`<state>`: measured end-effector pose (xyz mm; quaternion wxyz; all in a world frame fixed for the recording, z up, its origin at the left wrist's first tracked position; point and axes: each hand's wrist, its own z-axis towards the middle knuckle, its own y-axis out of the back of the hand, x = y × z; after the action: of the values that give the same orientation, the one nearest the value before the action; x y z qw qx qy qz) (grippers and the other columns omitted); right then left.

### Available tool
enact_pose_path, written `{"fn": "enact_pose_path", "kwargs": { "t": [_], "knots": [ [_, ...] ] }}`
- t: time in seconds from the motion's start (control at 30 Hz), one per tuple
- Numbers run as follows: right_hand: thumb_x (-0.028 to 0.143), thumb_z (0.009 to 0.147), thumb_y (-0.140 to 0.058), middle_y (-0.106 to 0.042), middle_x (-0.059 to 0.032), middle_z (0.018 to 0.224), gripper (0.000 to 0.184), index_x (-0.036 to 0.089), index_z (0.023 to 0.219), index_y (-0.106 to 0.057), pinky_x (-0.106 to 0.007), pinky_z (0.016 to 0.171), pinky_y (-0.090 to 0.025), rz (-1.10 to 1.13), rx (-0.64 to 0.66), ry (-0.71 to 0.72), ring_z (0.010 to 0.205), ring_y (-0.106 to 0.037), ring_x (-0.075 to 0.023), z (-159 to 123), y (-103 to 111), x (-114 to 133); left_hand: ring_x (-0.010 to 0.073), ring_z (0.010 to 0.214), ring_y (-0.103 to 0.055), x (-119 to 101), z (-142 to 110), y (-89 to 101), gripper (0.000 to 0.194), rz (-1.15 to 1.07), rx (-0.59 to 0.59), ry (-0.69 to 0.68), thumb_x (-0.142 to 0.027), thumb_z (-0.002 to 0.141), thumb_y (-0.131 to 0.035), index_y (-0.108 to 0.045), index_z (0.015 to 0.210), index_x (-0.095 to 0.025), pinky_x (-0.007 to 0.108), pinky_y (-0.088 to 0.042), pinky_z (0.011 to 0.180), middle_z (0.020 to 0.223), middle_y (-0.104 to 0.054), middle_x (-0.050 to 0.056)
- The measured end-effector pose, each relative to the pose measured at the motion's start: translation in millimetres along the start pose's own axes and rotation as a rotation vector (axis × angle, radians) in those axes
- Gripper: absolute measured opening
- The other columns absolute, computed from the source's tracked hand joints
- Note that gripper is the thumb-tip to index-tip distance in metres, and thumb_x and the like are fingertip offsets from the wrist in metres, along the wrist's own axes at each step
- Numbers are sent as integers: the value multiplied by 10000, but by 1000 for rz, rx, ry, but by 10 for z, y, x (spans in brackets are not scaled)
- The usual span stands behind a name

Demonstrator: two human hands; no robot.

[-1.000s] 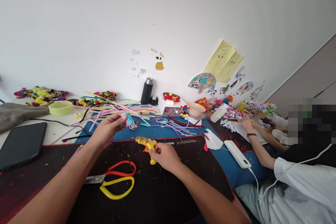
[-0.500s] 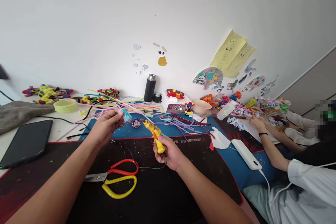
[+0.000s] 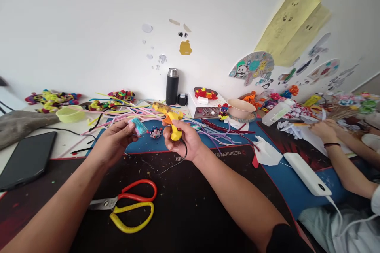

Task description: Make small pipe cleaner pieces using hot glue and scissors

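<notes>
My left hand [image 3: 118,140] pinches a small fuzzy piece in blue and pink [image 3: 138,126], which looks made of pipe cleaner. In my right hand [image 3: 185,140] is a yellow hot glue gun [image 3: 168,116], gripped by its handle, its nozzle pointing up and left over the table. Its dark cord hangs below the hand. Between my hands, a small pink and blue pipe-cleaner head [image 3: 155,132] rests on the blue mat. Scissors [image 3: 127,205] with one red and one yellow handle lie on the black mat [image 3: 190,213] below.
Loose pipe cleaners [image 3: 213,130] spread behind my hands. At the back stand a black thermos [image 3: 172,87], a white box [image 3: 197,106] and a beige bowl [image 3: 242,108]. A phone [image 3: 28,158] lies left, a white power bank [image 3: 307,174] right. A co-worker's hands [image 3: 323,130] work at far right.
My right hand has lifted the glue gun off the mat and tilted it up. The blue and pink piece stays in my left hand, while the small head now lies on the mat.
</notes>
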<state>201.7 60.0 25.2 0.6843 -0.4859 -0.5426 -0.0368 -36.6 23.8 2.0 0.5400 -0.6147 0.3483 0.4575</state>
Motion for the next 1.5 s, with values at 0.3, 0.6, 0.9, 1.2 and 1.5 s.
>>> {"fn": "enact_pose_path", "kwargs": {
  "t": [0.3, 0.6, 0.9, 1.2, 1.5],
  "knots": [
    [348, 867, -696, -709, 6, 772, 383, 174, 1207, -666, -217, 400, -336, 14, 57, 53, 503, -631, -132, -35, 201, -78, 151, 662, -651, 92, 23, 55, 396, 47, -7, -14, -439, 639, -1017, -774, 778, -159, 240, -562, 628, 726, -719, 21],
    [598, 973, -653, -536, 70, 560, 430, 174, 1026, -690, -231, 393, -245, -120, 72, 141, 380, -423, -82, -75, 47, -91, 119, 606, -648, 15, -23, -87, 447, 50, -27, -65, -462, 574, -1042, -800, 804, -163, 197, -551, 591, 705, -737, 7],
    [749, 905, -659, -519, 52, 494, 560, 207, 781, -591, -244, 400, -314, -461, -142, 241, 375, -429, -94, -94, 6, -192, 124, 611, -642, -45, -52, -64, 471, 98, -28, -85, -500, 554, -1039, -840, 849, -191, 206, -535, 601, 709, -752, 16],
    [734, 939, -609, -522, 51, 483, 550, 196, 827, -636, -249, 443, -348, -624, -214, 260, 394, -432, -100, -131, -1, -241, 134, 638, -639, 9, -42, -41, 466, 104, -19, -81, -481, 599, -1025, -846, 919, -193, 230, -520, 630, 736, -754, 20],
    [724, 961, -582, -541, 38, 490, 544, 202, 821, -640, -258, 488, -381, -700, -233, 262, 416, -461, -112, -131, 13, -266, 138, 657, -644, 9, -52, -64, 431, 145, -6, -80, -522, 591, -1017, -827, 807, -203, 218, -520, 643, 715, -740, 15]
  ]
}}
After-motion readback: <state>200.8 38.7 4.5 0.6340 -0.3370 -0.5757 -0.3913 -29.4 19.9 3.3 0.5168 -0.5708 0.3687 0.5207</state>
